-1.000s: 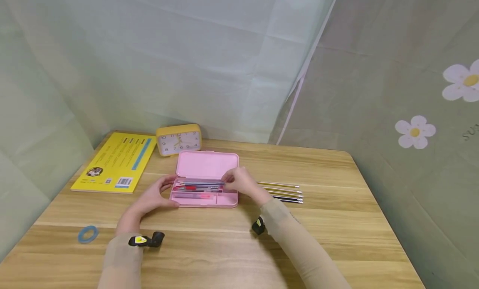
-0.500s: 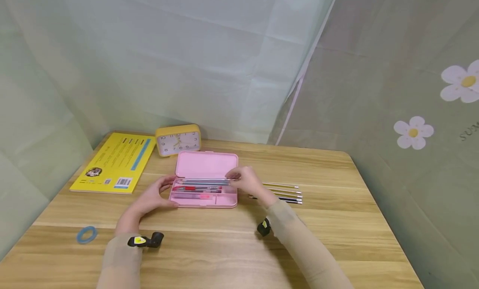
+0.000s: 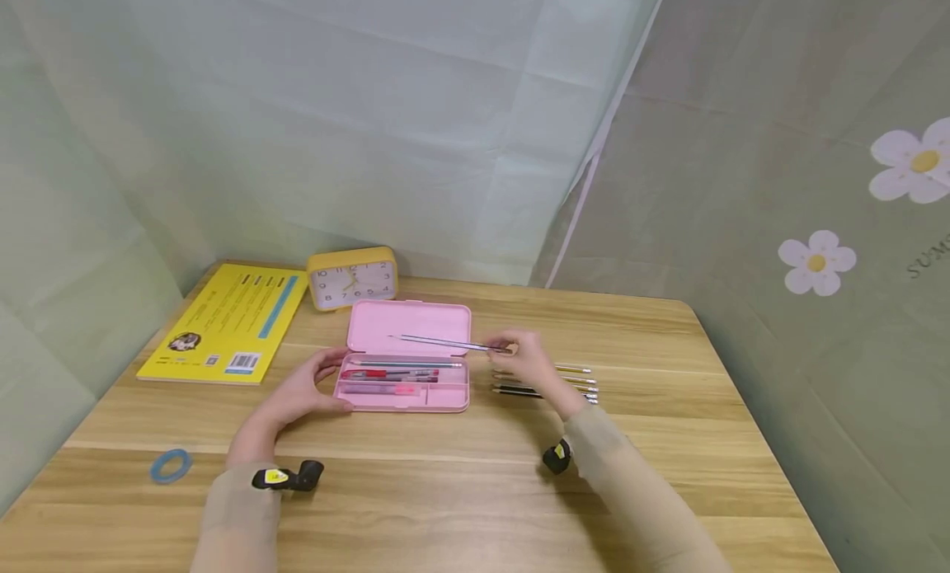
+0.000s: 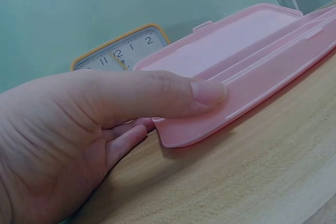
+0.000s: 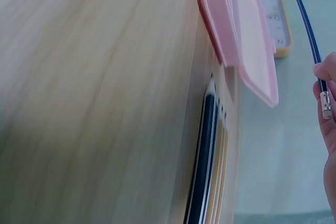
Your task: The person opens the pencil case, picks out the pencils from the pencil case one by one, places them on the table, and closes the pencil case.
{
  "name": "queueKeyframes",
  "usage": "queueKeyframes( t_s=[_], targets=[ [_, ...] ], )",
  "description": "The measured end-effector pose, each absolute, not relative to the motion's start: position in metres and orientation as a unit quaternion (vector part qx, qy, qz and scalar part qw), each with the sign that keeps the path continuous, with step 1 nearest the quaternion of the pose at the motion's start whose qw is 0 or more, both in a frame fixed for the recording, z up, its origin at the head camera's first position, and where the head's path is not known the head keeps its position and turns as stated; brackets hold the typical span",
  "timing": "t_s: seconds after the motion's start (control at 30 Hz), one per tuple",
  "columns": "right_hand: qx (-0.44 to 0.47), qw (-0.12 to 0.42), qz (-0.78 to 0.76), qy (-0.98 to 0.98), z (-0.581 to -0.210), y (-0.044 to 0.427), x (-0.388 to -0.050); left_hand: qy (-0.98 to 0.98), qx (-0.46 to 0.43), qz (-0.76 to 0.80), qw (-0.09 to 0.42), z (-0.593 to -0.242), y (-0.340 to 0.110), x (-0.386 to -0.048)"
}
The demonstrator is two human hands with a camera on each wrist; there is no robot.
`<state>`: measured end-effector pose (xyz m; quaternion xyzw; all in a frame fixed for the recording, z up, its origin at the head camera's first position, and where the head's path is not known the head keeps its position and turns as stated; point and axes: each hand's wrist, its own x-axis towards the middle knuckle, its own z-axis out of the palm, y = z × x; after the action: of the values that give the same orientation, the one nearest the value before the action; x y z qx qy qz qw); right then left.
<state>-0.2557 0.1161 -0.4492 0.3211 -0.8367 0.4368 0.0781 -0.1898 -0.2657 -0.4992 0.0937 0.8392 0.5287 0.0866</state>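
The right hand [image 3: 523, 360] has thumb and fingers pinched on a slim dark-blue pencil [image 3: 439, 341], near its eraser end. The pencil is in the air, its sharpened tip pointing just past nine o'clock, if twelve is straight ahead of the person.

At the hand's nine o'clock, on the table, is a pink rectangular plastic pencil case [image 3: 447, 398], its lid [image 3: 401, 324] folded back toward twelve. The left hand [image 3: 300, 392] grips the case at its nine o'clock end, thumb on the near wall, fingers curved around to the far corner.

Inside the case, a thin bluish pencil [image 3: 404, 363] and pens with red and grey parts [image 3: 386, 374] lie in the long far compartment; a clear pen with pink parts [image 3: 378, 388] lies in the near one.

At the right hand's five o'clock, partly hidden by it, is a row of yellow-striped pencils [image 3: 579, 380] and black pencils [image 3: 514, 390].

From the case, a yellow rectangular clock [image 3: 353, 280] stands at eleven, a yellow paper-covered book [image 3: 230, 326] lies between nine and ten, and a translucent blue ring [image 3: 155, 469] lies at eight. The table [image 3: 408, 507] has pale wood grain.
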Motion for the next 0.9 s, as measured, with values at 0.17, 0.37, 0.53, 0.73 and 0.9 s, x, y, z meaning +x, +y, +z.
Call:
queueKeyframes(
  t_s=[0.17, 0.37, 0.53, 0.73, 0.9],
  targets=[
    [0.313, 0.085, 0.437, -0.839, -0.449, 0.139, -0.251, 0.835, 0.096, 0.535, 0.087, -0.499, -0.266, -0.190],
    [0.296, 0.067, 0.418, -0.856, -0.449, 0.171, -0.248, 0.835, 0.095, 0.534, 0.089, -0.498, -0.265, -0.189],
    [0.286, 0.051, 0.417, -0.862, -0.449, 0.200, -0.249, 0.834, 0.096, 0.536, 0.088, -0.499, -0.265, -0.189],
    [0.253, 0.005, 0.419, -0.872, -0.448, 0.230, -0.252, 0.832, 0.098, 0.539, 0.086, -0.499, -0.265, -0.189],
    [0.238, -0.031, 0.404, -0.883, -0.450, 0.249, -0.251, 0.834, 0.098, 0.536, 0.085, -0.500, -0.265, -0.189]
  ],
)
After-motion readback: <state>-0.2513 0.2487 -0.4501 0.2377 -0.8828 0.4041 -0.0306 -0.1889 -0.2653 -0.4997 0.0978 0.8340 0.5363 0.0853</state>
